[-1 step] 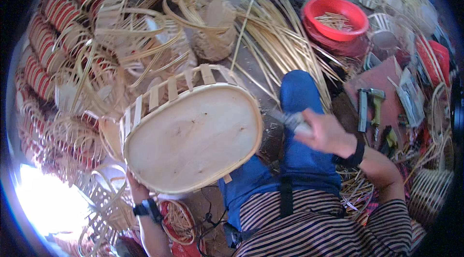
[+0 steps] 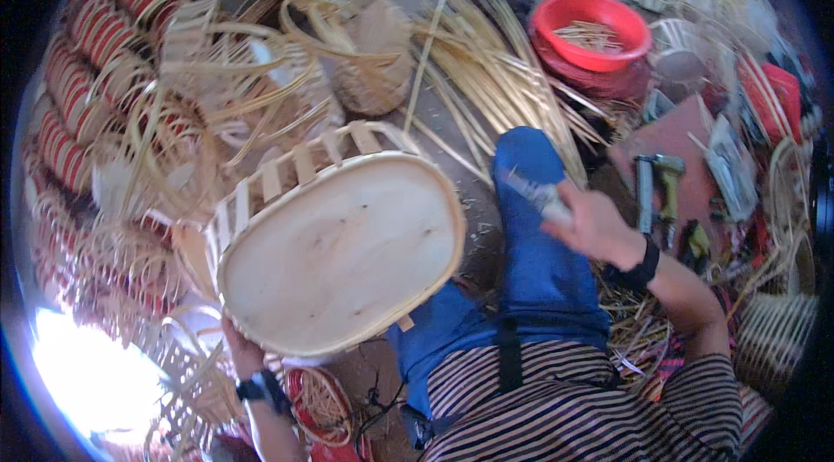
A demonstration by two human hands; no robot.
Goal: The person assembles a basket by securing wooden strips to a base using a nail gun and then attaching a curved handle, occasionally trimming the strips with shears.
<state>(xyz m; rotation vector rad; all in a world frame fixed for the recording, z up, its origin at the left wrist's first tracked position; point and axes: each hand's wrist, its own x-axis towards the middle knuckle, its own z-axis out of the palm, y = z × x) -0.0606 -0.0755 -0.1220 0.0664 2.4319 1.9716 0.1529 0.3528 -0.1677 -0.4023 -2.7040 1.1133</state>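
Note:
My left hand (image 2: 243, 342) grips an oval wooden basket (image 2: 339, 254) by its lower left edge, with the fingers partly hidden behind it. The basket is tilted so its pale flat base faces me, and upright slats show along its far side. In my right hand (image 2: 595, 223) is a knife (image 2: 540, 194) with a pale handle, its grey blade pointing up and left, blurred by motion. That hand hovers over my right leg, apart from the basket. A small slat end (image 2: 406, 321) juts from the basket's near rim.
Stacked red-striped baskets (image 2: 104, 23) and unfinished handled baskets (image 2: 234, 71) crowd the left. Long split strips (image 2: 473, 54) lie ahead. A red basin (image 2: 593, 32) holds short sticks. A nail gun (image 2: 665, 180) rests on a reddish board at right. A small basket of scraps (image 2: 317, 405) sits near my left arm.
My right hand, holding the knife, has shifted slightly right and up, away from the basket's rim. The whole view has slid a little; the left hand keeps its grip.

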